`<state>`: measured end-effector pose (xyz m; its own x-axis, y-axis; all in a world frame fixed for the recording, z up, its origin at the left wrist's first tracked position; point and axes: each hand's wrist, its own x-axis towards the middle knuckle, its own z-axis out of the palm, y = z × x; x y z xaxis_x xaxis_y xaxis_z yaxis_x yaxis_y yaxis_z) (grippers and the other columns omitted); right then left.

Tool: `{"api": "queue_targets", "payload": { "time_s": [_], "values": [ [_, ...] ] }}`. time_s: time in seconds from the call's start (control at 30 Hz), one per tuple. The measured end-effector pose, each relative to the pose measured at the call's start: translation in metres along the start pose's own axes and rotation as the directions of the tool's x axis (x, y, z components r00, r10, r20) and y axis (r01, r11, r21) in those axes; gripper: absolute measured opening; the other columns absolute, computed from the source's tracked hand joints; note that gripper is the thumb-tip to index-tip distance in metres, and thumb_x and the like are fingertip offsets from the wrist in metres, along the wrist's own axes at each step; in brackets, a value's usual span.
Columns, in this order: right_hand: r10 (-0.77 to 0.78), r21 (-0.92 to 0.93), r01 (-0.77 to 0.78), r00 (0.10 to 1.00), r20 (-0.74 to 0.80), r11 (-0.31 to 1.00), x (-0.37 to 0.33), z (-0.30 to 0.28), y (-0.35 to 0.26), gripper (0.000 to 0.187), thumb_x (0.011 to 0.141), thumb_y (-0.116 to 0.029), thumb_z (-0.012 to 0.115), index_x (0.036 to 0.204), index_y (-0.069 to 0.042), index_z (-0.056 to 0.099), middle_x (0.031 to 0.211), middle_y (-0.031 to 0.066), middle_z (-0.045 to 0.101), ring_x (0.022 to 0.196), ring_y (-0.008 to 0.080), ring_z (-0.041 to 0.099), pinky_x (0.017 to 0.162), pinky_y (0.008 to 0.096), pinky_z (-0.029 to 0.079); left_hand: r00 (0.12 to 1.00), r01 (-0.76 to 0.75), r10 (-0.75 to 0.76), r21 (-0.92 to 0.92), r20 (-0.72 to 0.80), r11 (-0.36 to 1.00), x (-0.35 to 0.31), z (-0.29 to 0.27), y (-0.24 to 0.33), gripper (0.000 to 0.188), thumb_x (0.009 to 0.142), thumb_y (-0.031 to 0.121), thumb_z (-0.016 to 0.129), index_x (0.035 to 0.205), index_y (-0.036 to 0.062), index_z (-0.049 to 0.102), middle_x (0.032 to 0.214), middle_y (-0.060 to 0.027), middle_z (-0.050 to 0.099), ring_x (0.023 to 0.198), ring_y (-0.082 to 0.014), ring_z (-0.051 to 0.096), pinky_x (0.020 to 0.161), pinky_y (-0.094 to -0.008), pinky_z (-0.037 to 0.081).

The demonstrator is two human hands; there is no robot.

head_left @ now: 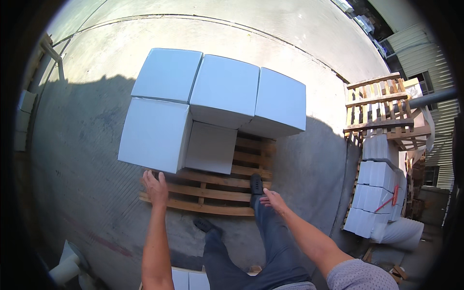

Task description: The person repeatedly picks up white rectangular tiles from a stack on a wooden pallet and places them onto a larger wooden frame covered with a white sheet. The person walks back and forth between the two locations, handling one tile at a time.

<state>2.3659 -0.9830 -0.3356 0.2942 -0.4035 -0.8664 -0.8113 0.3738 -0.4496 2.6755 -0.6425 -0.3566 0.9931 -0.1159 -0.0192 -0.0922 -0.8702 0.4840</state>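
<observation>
Several large white boxes stand on a wooden pallet (212, 209) before me. Three tall stacks form the back row: a left box (168, 75), a middle box (226, 87) and a right box (281, 101). In front, a near-left box (152, 134) rises above a lower box (211, 149) beside it. My left hand (155, 188) is just below the near-left box's front edge, fingers spread; I cannot tell whether it touches. Over my right leg, my right hand (273, 200) holds nothing, its fingers loosely stretched. My right shoe (256, 184) is on the pallet's right part, my left shoe (205, 224) behind it.
Right of the pallet, another pallet (379, 96) leans above stacked white packages (374, 193), with a white roll (403, 233) below them. More white boxes (191, 280) lie behind my legs. A white cylindrical object (67, 268) is at the lower left. Concrete floor (82, 159) surrounds the pallet.
</observation>
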Motion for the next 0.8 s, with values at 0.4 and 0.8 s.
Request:
{"api": "queue_targets", "payload": {
  "time_s": [0.4,0.8],
  "values": [
    [0.035,0.116,-0.042,0.997,0.062,0.992,0.347,0.109,0.006,0.078,0.089,-0.059,0.041,0.136,0.002,0.029,0.119,0.0233,0.054,0.108,0.0295,0.055,0.091,0.0373,0.042,0.965,-0.063,0.168,0.444,-0.203,0.894,0.112,0.124,-0.042,0.061,0.095,0.044,0.035,0.137,-0.0006,0.036,0.143,-0.0156,0.033,0.132,-0.0307,0.029,0.109,-0.0412,0.020],
    [-0.092,0.000,0.096,0.951,-0.295,0.995,0.467,0.199,0.036,0.090,0.086,-0.059,0.043,0.138,0.010,0.017,0.130,0.0317,0.042,0.124,0.0381,0.041,0.102,0.0362,0.032,0.976,-0.083,0.146,0.338,-0.164,0.937,0.110,0.131,-0.045,0.055,0.096,0.038,0.036,0.136,-0.0003,0.038,0.140,-0.0169,0.036,0.131,-0.0292,0.032,0.109,-0.0378,0.023]
  ]
}}
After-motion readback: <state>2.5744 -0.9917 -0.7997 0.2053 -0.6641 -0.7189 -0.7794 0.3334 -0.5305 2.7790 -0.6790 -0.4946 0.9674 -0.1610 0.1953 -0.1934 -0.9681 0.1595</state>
